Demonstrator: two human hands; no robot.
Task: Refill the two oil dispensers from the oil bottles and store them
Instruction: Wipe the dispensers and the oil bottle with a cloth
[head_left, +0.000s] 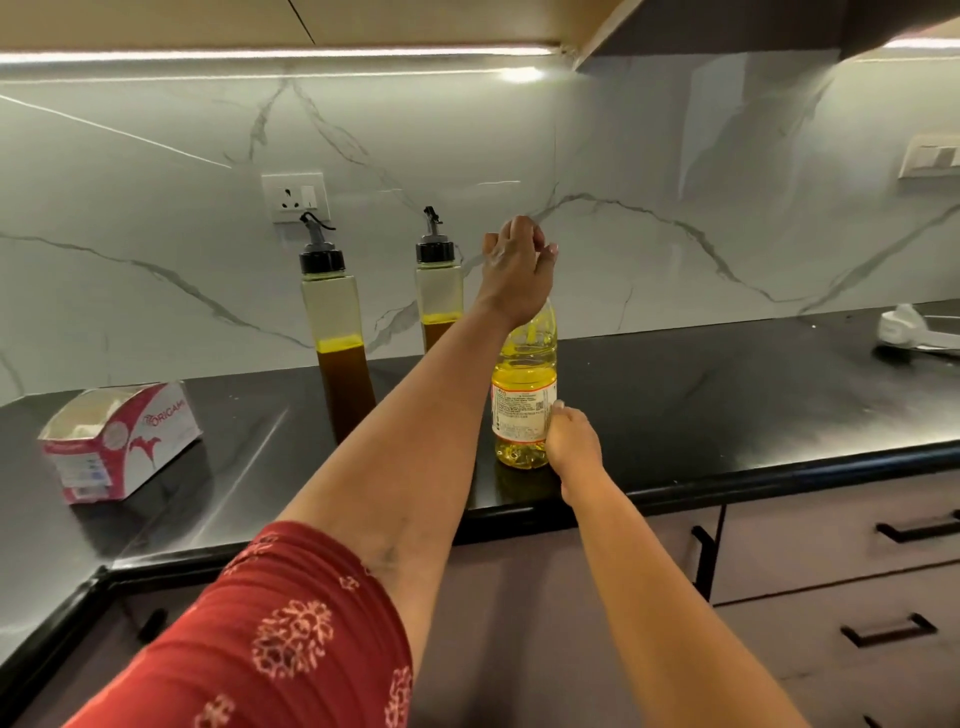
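A clear plastic oil bottle (524, 379) with yellow oil and a white label stands upright on the black countertop (727, 395) near its front edge. My right hand (571, 441) grips the bottle low on its right side. My left hand (514, 265) is curled over the bottle's top and hides the cap. Two tall square oil dispensers with black pour-spout caps stand behind it by the wall. The left dispenser (337, 338) and the right dispenser (439, 291) each hold dark oil in the lower part. My left forearm covers the right dispenser's base.
An opened pink-and-white tissue box (119, 441) lies at the counter's left. A white object (909, 332) sits at the far right by the wall. A wall socket (295, 197) is behind the left dispenser. Drawers with black handles (914, 530) run below the counter.
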